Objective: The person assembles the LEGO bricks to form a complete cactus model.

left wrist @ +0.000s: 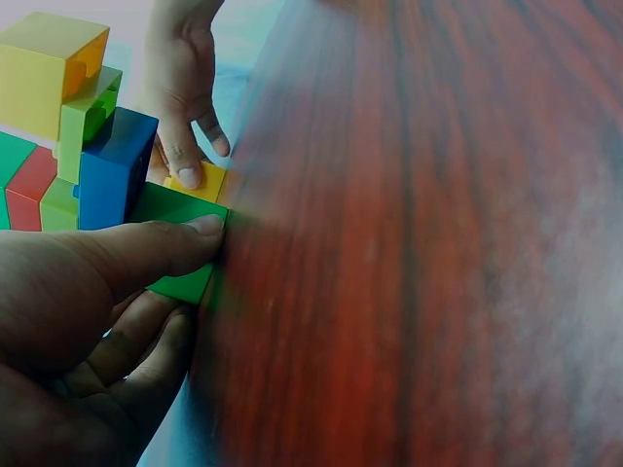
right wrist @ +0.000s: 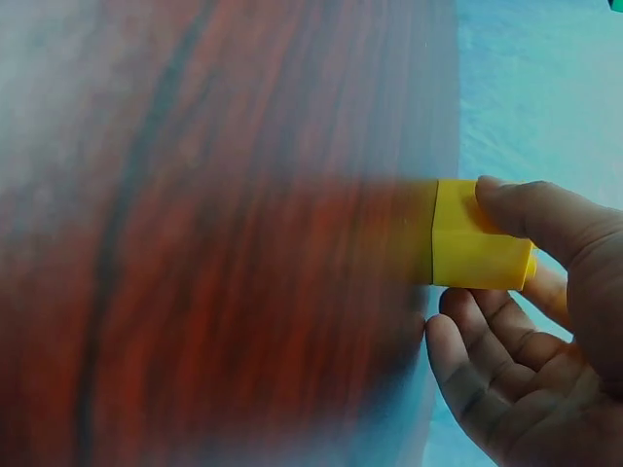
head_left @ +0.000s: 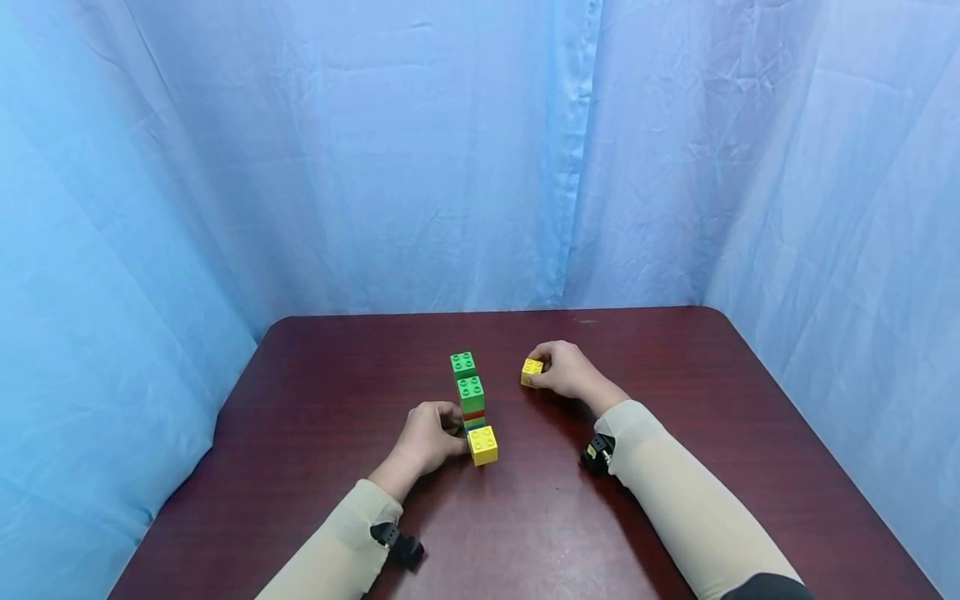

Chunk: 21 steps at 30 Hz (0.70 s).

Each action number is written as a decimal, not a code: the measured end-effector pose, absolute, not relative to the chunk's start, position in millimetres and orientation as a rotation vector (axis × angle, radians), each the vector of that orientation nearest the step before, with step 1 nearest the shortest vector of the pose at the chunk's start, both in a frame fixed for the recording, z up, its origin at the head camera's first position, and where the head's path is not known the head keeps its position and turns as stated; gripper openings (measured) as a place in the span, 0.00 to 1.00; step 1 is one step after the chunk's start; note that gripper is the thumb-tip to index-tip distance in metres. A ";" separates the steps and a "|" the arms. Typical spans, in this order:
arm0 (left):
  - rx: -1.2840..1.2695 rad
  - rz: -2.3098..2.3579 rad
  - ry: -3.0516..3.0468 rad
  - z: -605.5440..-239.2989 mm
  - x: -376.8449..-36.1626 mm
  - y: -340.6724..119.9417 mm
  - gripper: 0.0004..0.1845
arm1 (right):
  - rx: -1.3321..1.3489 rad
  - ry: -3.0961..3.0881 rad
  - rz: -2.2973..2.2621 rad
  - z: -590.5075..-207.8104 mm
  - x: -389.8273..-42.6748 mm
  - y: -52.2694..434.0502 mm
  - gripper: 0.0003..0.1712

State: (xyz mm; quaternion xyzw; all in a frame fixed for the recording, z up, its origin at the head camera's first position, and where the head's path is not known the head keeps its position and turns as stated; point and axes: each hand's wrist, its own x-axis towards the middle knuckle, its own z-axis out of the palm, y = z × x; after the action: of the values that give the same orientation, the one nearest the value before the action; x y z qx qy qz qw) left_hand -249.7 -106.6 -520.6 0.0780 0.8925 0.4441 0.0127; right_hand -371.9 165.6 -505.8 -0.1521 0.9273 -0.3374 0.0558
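A stack of toy bricks (head_left: 472, 404) lies on the dark red table (head_left: 675, 467): two green bricks at the far end, then red and blue, and a yellow brick (head_left: 483, 445) nearest me. My left hand (head_left: 453, 429) grips the stack from its left. In the left wrist view my left hand (left wrist: 185, 282) has its thumb on a green brick (left wrist: 175, 206), the fingers curled under it. To the right of the stack, my right hand (head_left: 546, 367) pinches a single yellow brick (head_left: 532, 372). The right wrist view shows this yellow brick (right wrist: 472, 248) between thumb and fingers of my right hand (right wrist: 465, 265).
Blue cloth (head_left: 480, 167) hangs round the table on the far, left and right sides. The table's rounded far corners and its left and right edges are in view. Besides the bricks and my arms, nothing stands on the table.
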 end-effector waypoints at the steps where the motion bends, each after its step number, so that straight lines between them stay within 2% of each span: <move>1: 0.249 1.383 2.782 -520.5 -249.8 -106.7 0.15 | -0.450 2.812 -1.035 -505.8 -371.9 165.8 0.15; 21: 0.234 1.372 2.770 -520.8 -251.2 -106.1 0.14 | -0.495 2.822 -1.129 -500.5 -368.5 167.7 0.17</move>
State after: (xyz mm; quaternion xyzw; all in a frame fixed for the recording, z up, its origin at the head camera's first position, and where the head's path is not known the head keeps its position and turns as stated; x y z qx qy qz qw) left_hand -251.2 -106.1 -520.8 0.0756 0.8933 0.4425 0.0205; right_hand -368.5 167.7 -500.5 -0.1606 0.9159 -0.3666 0.0310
